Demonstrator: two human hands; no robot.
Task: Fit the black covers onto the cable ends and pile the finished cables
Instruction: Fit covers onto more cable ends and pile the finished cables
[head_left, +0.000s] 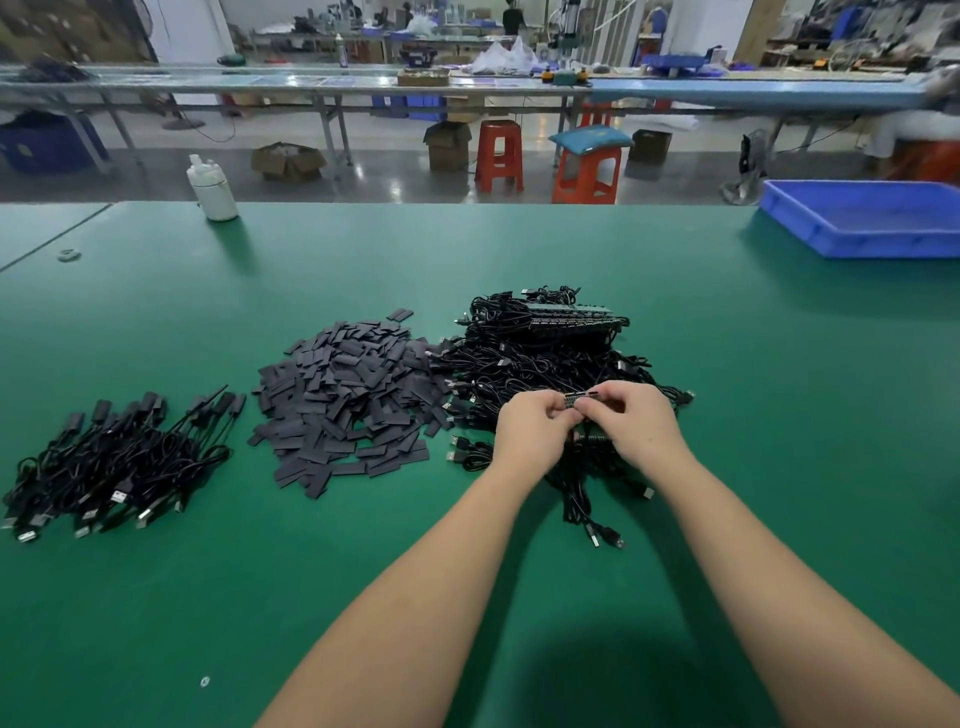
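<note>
Head view: both hands meet over the near edge of the heap of unfinished cables (545, 358). The left hand (530, 428) and right hand (636, 423) each pinch one end of a small green board-like cable end (581, 400) between curled fingertips, each grip closed on it. No cover is on it yet, so I judge the step to be picking out a cable. Next comes a black cover from the loose covers (348, 400) to the left, slid on squarely. Finished cables (119, 462) lie far left on the desk (260, 597). No writing is readable.
</note>
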